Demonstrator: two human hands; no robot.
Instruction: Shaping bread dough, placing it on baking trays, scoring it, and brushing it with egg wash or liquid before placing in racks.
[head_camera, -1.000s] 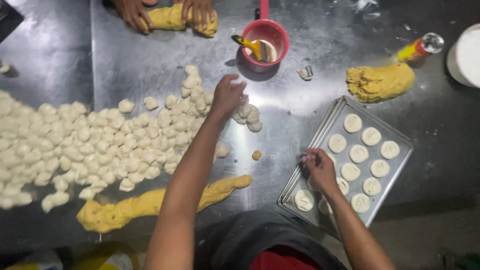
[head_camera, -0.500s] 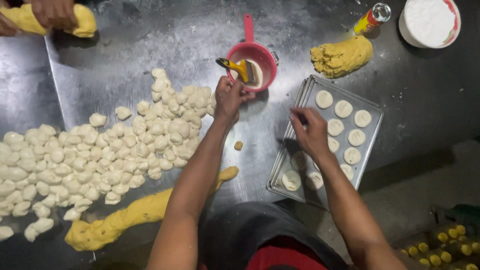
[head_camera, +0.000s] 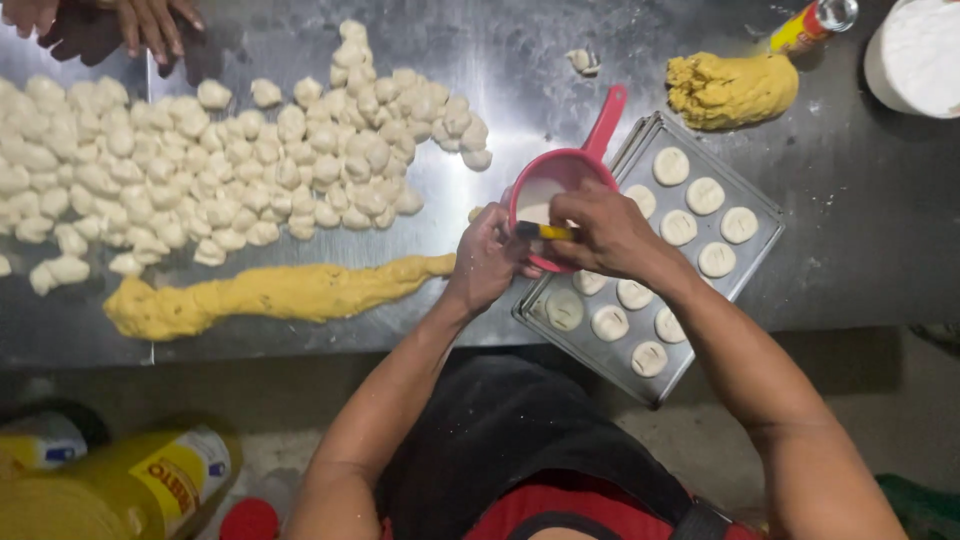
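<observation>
Your left hand (head_camera: 487, 262), fingers curled, grips the rim of the red cup (head_camera: 548, 190). Your right hand (head_camera: 607, 232), palm down over it, pinches a yellow-handled brush (head_camera: 545, 231) beside the baking tray (head_camera: 752, 205).

Both bare forearms reach forward and converge, the left hand (head_camera: 488, 262) curled with knuckles up, the right hand (head_camera: 610, 232) (fingers pinched closed in a grip) just beside it, wrist bent inward.

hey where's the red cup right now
In the head view, the red cup sits right of centre on the steel table, against the baking tray's left edge, with the left hand and right hand at its near rim.
</observation>
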